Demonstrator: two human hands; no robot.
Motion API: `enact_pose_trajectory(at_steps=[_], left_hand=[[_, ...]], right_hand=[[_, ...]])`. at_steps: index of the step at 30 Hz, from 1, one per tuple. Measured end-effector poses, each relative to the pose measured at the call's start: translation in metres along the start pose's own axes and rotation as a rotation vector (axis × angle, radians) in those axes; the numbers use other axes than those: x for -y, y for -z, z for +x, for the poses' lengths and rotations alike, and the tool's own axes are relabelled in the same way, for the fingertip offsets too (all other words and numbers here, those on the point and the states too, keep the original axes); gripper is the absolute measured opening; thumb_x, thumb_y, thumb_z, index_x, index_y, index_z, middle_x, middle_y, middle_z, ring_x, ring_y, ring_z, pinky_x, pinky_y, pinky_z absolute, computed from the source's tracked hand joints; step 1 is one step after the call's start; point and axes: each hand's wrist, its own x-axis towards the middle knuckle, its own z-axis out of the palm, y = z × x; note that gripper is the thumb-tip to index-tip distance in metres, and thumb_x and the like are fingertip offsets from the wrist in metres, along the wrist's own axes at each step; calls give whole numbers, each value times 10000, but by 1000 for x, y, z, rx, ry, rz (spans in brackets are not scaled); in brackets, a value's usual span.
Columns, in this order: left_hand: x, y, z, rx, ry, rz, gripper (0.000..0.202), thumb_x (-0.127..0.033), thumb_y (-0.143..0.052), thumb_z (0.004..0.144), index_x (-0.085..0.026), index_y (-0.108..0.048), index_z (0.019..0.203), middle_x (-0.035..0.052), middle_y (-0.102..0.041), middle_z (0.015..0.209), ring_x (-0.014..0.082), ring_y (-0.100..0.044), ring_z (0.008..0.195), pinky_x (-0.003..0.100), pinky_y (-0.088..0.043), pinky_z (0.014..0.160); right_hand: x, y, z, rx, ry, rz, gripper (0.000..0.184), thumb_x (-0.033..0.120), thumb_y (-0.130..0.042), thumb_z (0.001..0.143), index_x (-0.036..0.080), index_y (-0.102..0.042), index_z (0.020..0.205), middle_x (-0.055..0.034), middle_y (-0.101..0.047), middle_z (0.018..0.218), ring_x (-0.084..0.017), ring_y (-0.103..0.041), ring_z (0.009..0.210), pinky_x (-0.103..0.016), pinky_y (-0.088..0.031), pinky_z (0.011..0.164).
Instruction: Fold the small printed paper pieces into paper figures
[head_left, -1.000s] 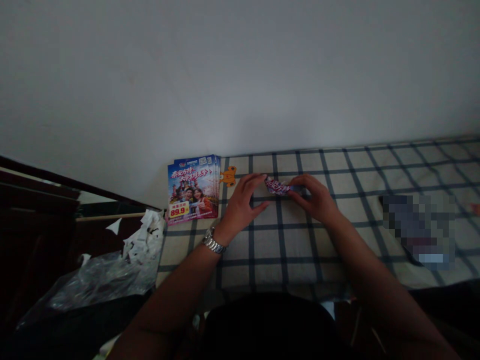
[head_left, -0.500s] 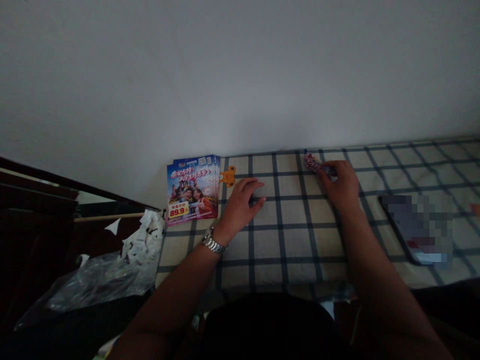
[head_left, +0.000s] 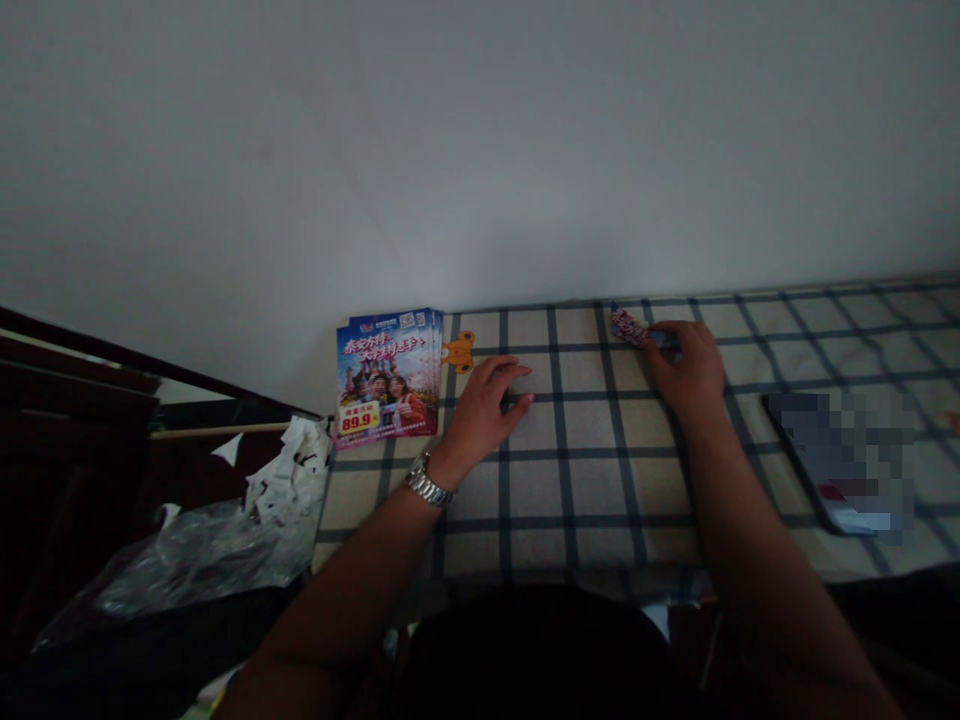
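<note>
My left hand point(head_left: 491, 400) lies on the checked cloth point(head_left: 592, 480), palm turned sideways, thumb and fingers apart with nothing between them. A metal-banded wristwatch point(head_left: 429, 482) is on that wrist. Just left of the hand is a stack of printed flyers point(head_left: 388, 380), and an orange bear-shaped figure point(head_left: 458, 352) peeks out between them. Farther right, my right hand point(head_left: 688, 365) pinches a small crumpled piece point(head_left: 627, 326), speckled red and white with a blue tip. It may be folded paper, but its kind is too small to make out; its near end is hidden by the fingers.
A dark, phone-like slab point(head_left: 836, 465), partly pixelated, rests to the right of my right forearm. A clear plastic bag point(head_left: 202, 550) and torn white paper point(head_left: 292, 470) lie left of the cloth. The pale wall point(head_left: 525, 150) rises behind. Part of a hand point(head_left: 954, 420) shows at the right edge.
The view has shifted very slightly. Both hands keep nearly the same place; the speckled piece in my right hand has tilted a little.
</note>
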Motion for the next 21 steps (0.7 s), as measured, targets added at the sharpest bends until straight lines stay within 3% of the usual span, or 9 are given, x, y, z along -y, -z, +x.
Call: enact_pose_trajectory(at_steps=[14, 21], left_hand=[[0, 0, 0, 14, -5, 8, 305, -223, -703, 978, -253, -626, 1272, 91, -586, 1358, 264, -573, 1306, 516, -509, 1137], [2, -2, 0, 17, -4, 6, 293, -217, -709, 973, -254, -638, 1255, 87, -583, 1354, 258, -567, 1311, 510, -506, 1142]], right_hand=[[30, 12, -6, -161, 202, -2, 211, 323, -626, 975, 222, -705, 1143, -146, -708, 1201, -327, -644, 1149, -536, -516, 1016], [38, 10, -8, -95, 282, 7, 216, 307, -649, 966, 237, -709, 1162, -128, -719, 1201, -317, -649, 1152, -509, -527, 1008]])
